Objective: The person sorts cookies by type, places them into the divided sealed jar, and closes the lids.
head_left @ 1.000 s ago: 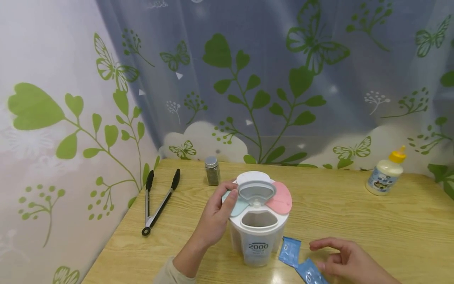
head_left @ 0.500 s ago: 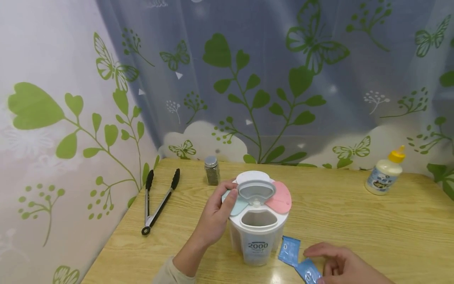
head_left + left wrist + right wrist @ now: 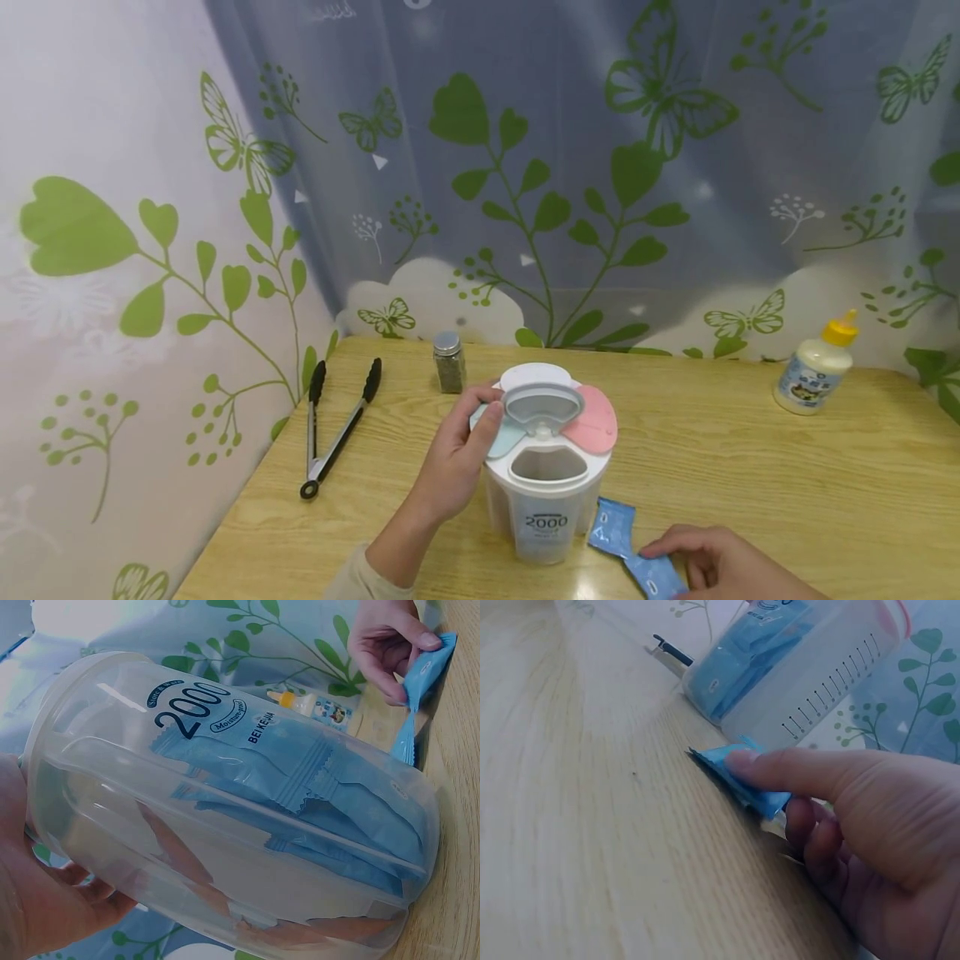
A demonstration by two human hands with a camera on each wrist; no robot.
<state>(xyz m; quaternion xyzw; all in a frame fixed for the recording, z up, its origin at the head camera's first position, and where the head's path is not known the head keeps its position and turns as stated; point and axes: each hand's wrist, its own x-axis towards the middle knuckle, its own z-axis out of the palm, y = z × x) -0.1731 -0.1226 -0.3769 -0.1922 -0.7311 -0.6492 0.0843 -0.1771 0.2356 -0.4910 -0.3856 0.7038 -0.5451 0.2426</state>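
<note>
A clear, round storage container (image 3: 546, 533) with a white lid stands upright on the table. Its grey flap (image 3: 542, 408) is raised over an uncovered front opening; the pale blue and pink (image 3: 597, 421) flaps lie flat. My left hand (image 3: 450, 467) grips the lid's left side, thumb on top. Through the wall in the left wrist view, several blue sachets (image 3: 360, 817) show inside. Two small blue sachets lie right of the container, end to end: one near its base (image 3: 612, 529), the other (image 3: 654, 575) pinched at its edge by my right hand (image 3: 723, 567).
Black-and-silver tongs (image 3: 333, 442) lie spread at the left. A small glass jar with a grey cap (image 3: 449, 363) stands behind the container. At the back right is a yellow-tipped bottle (image 3: 813, 375). A patterned curtain (image 3: 562, 250) hangs along the table's back edge.
My right hand has moved left and down onto the nearer sachet and now pinches it, nudging the sachets slightly. The left hand and container have stayed in place.
</note>
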